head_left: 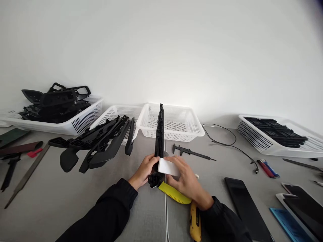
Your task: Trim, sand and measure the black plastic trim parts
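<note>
Upright in the middle stands a long, ribbed black plastic part (159, 134), its lower end gripped by my left hand (145, 170). My right hand (185, 176) is closed on a flat white block with rounded corners (167, 167) and presses it against or close beside the part's lower right side; exact contact is hidden. Below the fingers lies a yellow curved piece with a row of small marks along its edge (175, 194). A yellow-handled tool (195, 222), perhaps a utility knife, lies by my right wrist.
White baskets stand along the wall: one (171, 136) behind the part, one with black frames (85, 117) at left, one with black strips (267, 141) at right. Black trim pieces (108, 148), a file (27, 178), a caliper (193, 152), a cable (227, 145) and a phone (246, 205) lie around.
</note>
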### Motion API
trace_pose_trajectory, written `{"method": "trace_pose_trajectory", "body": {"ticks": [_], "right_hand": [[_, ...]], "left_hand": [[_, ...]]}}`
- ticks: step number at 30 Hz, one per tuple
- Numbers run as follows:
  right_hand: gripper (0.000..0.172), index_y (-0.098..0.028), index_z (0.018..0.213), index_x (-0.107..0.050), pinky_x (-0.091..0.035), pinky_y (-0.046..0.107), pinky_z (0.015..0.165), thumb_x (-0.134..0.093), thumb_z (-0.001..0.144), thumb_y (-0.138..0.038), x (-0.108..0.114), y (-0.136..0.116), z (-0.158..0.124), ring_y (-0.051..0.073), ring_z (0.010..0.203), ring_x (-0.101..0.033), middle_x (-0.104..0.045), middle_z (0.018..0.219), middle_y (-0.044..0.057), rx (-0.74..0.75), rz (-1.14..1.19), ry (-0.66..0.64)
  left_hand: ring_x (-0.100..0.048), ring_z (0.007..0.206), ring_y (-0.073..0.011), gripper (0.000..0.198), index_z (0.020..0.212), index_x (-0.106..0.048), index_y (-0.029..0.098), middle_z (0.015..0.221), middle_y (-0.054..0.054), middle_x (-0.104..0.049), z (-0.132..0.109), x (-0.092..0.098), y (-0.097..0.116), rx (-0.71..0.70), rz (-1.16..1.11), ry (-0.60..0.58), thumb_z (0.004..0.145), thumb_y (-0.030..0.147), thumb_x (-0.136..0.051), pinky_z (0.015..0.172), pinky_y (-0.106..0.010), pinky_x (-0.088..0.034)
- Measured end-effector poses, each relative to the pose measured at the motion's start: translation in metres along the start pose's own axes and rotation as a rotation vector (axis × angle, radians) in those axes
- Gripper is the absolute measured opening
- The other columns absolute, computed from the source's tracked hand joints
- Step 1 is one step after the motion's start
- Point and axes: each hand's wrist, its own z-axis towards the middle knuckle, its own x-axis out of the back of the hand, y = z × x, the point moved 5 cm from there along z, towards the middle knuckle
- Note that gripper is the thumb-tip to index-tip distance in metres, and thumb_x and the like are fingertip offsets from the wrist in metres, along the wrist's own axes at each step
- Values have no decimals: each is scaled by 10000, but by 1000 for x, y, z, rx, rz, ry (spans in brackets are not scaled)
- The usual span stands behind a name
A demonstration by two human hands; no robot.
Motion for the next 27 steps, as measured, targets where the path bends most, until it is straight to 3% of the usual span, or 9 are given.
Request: {"method": "trace_pose_trajectory", "body": {"ticks": [7, 18, 27], "right_hand": [[532, -273, 1335, -556, -506, 539, 954, -623, 838, -98, 8, -4, 2, 345, 1116, -570, -665, 1225, 102, 33, -91, 89], [521, -266, 1298, -569, -504, 499, 944, -630, 811, -89, 2, -6, 3, 328, 1087, -591, -678, 1209, 91, 35, -95, 28], [502, -261, 1320, -532, -490, 498, 921, -619, 847, -115, 2, -5, 1, 335, 1096, -593, -670, 1222, 95, -6, -129, 70]], "left_hand": [[-596, 670, -162, 402, 815, -702, 170, 724, -13, -667, 1, -5, 3, -36, 3, -54, 689, 504, -886, 587, -249, -418], [-566, 630, -141, 410, 788, -677, 176, 679, 20, -624, 2, -3, 3, -49, -6, -52, 692, 512, -892, 570, -237, -418], [-577, 635, -142, 390, 810, -707, 175, 701, 12, -657, 2, -5, 4, -32, 0, -50, 684, 487, -904, 561, -237, -403]]}}
